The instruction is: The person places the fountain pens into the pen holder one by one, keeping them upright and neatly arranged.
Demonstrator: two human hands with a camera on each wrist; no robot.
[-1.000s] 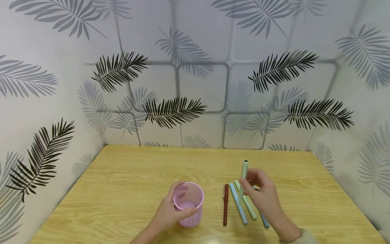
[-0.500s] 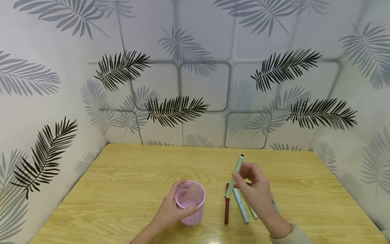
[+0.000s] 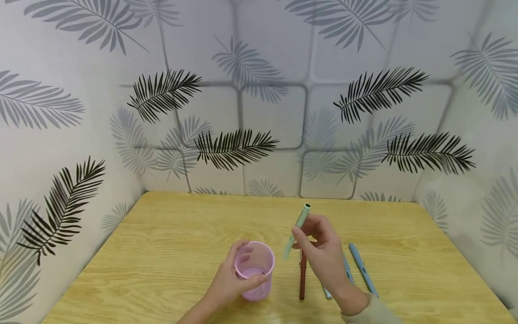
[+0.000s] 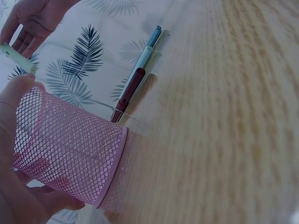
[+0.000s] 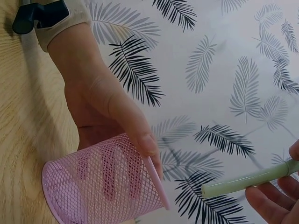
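A pink mesh cup stands upright on the wooden table, and my left hand grips its side; the same cup fills the left wrist view and shows as the cup in the right wrist view. My right hand pinches a pale green pen, tilted, its lower tip hanging just right of the cup's rim. The pen also shows in the right wrist view, still outside the cup.
A dark red pen and a blue pen lie on the table to the right of the cup, with more pens partly hidden under my right hand. Leaf-patterned walls close in the table on three sides.
My right hand has carried the green pen up and to the left, from above the lying pens toward the cup. The left hand and cup have stayed put.
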